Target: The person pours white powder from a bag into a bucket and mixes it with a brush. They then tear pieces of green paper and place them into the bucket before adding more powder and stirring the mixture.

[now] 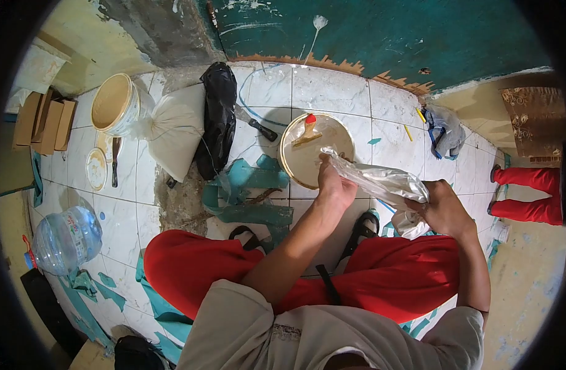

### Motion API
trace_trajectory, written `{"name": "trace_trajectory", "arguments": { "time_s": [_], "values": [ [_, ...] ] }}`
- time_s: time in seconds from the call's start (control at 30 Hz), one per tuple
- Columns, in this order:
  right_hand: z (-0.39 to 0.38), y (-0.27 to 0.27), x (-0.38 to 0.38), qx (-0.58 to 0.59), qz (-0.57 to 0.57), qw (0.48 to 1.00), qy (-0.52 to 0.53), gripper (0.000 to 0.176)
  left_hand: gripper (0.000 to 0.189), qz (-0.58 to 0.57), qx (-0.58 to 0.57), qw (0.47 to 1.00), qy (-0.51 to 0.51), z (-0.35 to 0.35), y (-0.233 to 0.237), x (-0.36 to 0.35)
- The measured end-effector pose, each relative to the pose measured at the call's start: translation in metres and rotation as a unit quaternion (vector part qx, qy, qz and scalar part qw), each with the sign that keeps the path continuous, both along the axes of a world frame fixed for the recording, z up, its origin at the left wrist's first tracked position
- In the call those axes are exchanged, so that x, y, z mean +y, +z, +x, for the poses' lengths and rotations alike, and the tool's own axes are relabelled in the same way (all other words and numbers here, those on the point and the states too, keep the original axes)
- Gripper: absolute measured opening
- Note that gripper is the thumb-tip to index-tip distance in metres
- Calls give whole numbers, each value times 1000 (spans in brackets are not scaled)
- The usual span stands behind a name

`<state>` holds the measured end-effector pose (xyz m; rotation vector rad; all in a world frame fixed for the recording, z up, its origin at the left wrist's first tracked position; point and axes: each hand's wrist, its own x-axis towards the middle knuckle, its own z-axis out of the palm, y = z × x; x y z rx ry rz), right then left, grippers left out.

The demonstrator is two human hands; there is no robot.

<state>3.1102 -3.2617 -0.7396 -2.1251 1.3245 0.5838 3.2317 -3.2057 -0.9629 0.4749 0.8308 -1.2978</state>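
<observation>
A crumpled, shiny, pale plastic bag stretches between my two hands. My left hand is closed round its narrow end, close over the rim of a bucket. My right hand grips the wider, bunched end above my right knee. Inside the bucket, a tool with a red-tipped handle leans near the far wall. The bucket stands on the tiles in front of my feet.
Left of the bucket lie a black-handled tool, a black bag and a tied white sack. Farther left are another bucket and a large water bottle. Green scraps litter the floor. A person in red trousers is at far right.
</observation>
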Motion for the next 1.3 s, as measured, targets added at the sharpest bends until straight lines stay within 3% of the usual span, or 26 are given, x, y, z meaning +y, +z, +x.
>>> {"name": "trace_trajectory", "arguments": {
  "time_s": [0.17, 0.3, 0.73, 0.9, 1.0, 1.13, 1.3],
  "values": [
    [5, 0, -1, -34, 44, 998, -10, 20, 26, 13, -4, 1000, -27, 7, -4, 1],
    [-3, -9, -3, -32, 9, 999, 17, 20, 23, 2, -1, 1000, -18, 9, -5, 2],
    [4, -11, -10, -20, 31, 999, 15, 21, 25, 30, 20, 999, 13, 1, -9, 3],
    [4, -13, -11, -22, 23, 999, 28, 21, 28, -22, -27, 999, -28, 5, 19, 8],
    [2, -16, -12, -3, 49, 998, 25, 20, 28, 25, -13, 1000, -9, -1, 9, 3],
    [-3, -26, -14, -4, 82, 997, -3, 26, 28, 6, -47, 998, -45, -9, -15, 7],
    [-8, -41, -18, 29, 106, 994, 5, 33, 25, 17, -94, 995, -37, -6, -3, 15]
  ]
}}
